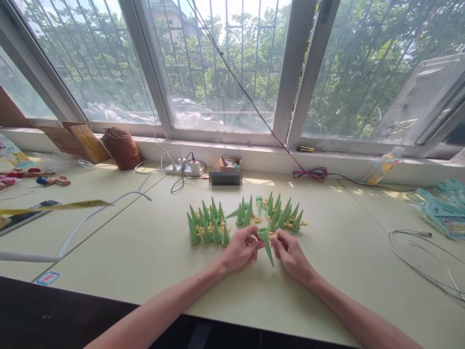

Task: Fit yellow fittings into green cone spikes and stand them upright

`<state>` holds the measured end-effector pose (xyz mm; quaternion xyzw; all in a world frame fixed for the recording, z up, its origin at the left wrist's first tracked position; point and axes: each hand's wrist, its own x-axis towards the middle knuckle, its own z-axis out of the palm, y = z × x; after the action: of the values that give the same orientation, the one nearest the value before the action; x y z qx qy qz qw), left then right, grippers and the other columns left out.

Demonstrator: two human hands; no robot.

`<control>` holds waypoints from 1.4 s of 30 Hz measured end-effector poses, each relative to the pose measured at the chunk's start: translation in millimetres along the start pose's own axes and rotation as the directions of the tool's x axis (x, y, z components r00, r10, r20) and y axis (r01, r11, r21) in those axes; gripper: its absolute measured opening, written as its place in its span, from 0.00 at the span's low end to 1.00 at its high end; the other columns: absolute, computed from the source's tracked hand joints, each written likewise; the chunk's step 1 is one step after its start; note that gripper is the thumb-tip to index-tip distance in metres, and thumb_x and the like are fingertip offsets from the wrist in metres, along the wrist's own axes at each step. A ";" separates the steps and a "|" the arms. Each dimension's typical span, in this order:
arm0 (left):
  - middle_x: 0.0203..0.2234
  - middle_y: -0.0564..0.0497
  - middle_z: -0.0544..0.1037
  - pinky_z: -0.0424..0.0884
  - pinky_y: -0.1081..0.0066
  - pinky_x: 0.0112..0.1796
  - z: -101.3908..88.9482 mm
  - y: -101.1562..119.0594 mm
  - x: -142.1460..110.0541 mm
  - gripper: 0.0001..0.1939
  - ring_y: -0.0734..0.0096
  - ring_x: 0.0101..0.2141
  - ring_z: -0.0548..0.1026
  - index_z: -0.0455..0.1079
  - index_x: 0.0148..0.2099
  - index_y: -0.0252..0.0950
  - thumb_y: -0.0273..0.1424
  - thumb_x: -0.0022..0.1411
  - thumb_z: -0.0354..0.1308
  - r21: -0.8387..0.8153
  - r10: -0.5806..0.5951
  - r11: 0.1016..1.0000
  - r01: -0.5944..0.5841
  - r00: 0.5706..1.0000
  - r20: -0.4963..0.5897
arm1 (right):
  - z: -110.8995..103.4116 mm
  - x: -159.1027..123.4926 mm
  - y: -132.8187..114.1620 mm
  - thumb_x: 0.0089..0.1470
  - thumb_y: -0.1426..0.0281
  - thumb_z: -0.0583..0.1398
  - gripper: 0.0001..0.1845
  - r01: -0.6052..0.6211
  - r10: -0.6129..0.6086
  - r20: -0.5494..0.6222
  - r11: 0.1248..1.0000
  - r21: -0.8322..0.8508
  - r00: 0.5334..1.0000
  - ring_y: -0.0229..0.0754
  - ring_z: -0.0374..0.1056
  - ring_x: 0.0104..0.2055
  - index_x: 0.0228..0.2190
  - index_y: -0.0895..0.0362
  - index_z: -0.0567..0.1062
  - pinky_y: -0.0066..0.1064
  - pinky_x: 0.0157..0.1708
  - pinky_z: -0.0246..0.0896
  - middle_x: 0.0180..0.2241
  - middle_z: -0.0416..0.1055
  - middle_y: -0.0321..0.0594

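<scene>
Over the table's front half, my left hand (242,247) pinches a green watering spike (265,242) near its wide open collar. The spike's tip slants down toward me. My right hand (289,252) is closed on a small yellow valve (271,235) at the spike's side; whether the valve is seated in it I cannot tell. Behind my left hand stands a group of green spikes (208,228) with yellow valves, points up. A second group (283,213) stands beyond my right hand. Between them a few more spikes (240,213) stand or lie among loose yellow valves (257,220).
A small cardboard box (232,164) and a power strip (183,167) sit by the window wall. White cable (410,249) and teal plastic items (441,213) lie at right. A phone (32,213), a blurred yellow strip (72,207) and a brown pouch (121,148) are at left.
</scene>
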<state>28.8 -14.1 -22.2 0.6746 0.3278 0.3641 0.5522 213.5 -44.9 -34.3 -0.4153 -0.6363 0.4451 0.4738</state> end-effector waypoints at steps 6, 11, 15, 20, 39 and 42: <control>0.15 0.59 0.67 0.62 0.79 0.14 0.7 1.9 -0.8 0.15 0.78 0.13 0.66 0.61 0.35 0.37 0.40 0.62 0.62 0.058 0.033 0.998 -0.031 0.999 -0.038 | 0.2 -0.7 -3.3 0.65 0.54 0.53 0.20 -0.006 0.006 0.007 1.000 0.024 1.000 0.34 0.44 0.21 0.26 0.54 0.59 0.29 0.20 0.41 0.20 0.50 0.27; 0.22 0.55 0.73 0.62 0.80 0.13 1.9 4.5 -1.7 0.17 0.77 0.14 0.70 0.61 0.35 0.36 0.42 0.61 0.62 0.019 0.037 0.999 -0.037 0.999 -0.024 | 0.1 -0.7 -1.5 0.65 0.53 0.53 0.21 -0.006 0.006 0.008 1.000 0.026 1.000 0.34 0.45 0.21 0.26 0.54 0.59 0.28 0.21 0.42 0.20 0.50 0.27; 0.30 0.49 0.78 0.63 0.79 0.12 3.6 8.0 -1.3 0.16 0.76 0.16 0.73 0.62 0.40 0.35 0.42 0.64 0.59 -0.064 0.027 0.998 -0.024 0.999 0.037 | 0.9 -0.2 0.9 0.65 0.53 0.53 0.21 0.014 -0.014 0.005 1.000 0.004 1.000 0.34 0.46 0.21 0.27 0.54 0.60 0.28 0.21 0.43 0.20 0.51 0.28; 0.27 0.51 0.77 0.61 0.80 0.11 1.2 1.2 1.4 0.18 0.77 0.13 0.71 0.59 0.41 0.36 0.43 0.63 0.61 -0.163 -0.024 0.986 0.036 0.997 0.075 | 1.9 -0.2 1.9 0.65 0.53 0.53 0.20 0.017 -0.017 0.011 0.999 -0.030 1.000 0.35 0.47 0.21 0.27 0.54 0.60 0.28 0.21 0.44 0.21 0.52 0.29; 0.18 0.62 0.63 0.58 0.81 0.13 -2.1 7.8 5.7 0.24 0.81 0.14 0.65 0.62 0.48 0.35 0.48 0.62 0.60 -0.318 -0.152 0.930 0.184 0.981 0.124 | 5.8 0.2 -6.0 0.63 0.59 0.57 0.14 0.128 -0.126 0.033 0.990 -0.052 0.991 0.37 0.61 0.26 0.31 0.56 0.69 0.29 0.26 0.57 0.27 0.66 0.37; 0.23 0.56 0.71 0.57 0.81 0.13 -4.2 10.4 5.7 0.23 0.82 0.15 0.66 0.64 0.48 0.34 0.47 0.62 0.60 -0.326 -0.154 0.925 0.194 0.977 0.146 | 4.5 -0.6 -10.5 0.64 0.60 0.55 0.14 0.135 -0.134 0.021 0.988 -0.069 0.991 0.38 0.62 0.27 0.32 0.56 0.70 0.29 0.27 0.58 0.28 0.69 0.38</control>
<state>28.6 -9.0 -10.7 0.5579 0.2860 0.3242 0.7084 208.1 -49.0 -25.1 -0.3841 -0.6821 0.3929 0.4825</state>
